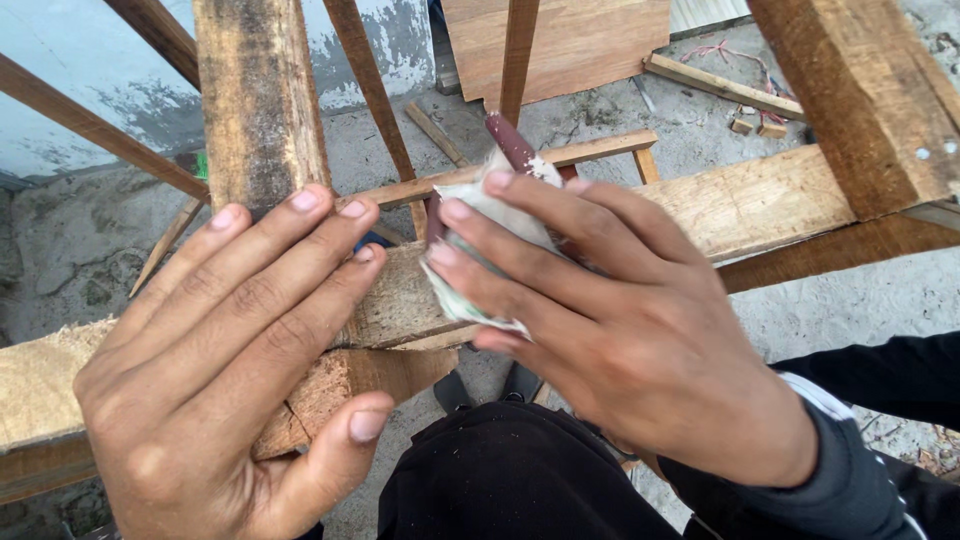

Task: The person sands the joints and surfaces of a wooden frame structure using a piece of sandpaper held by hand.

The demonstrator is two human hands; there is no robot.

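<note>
Right hand presses sandpaper (folded) on plank; left hand steadies.

No clear package, label, sign or screen shows here, as far as the view allows.

A rough grey concrete floor fills the scene, speckled and cracked in flat daylight. At the upper left stands a pale blue wall with peeling, stained paint. A flat plywood sheet leans at the top middle. Near it lie a loose wooden batten, 2 small wood offcuts and a tangle of reddish string.
</note>
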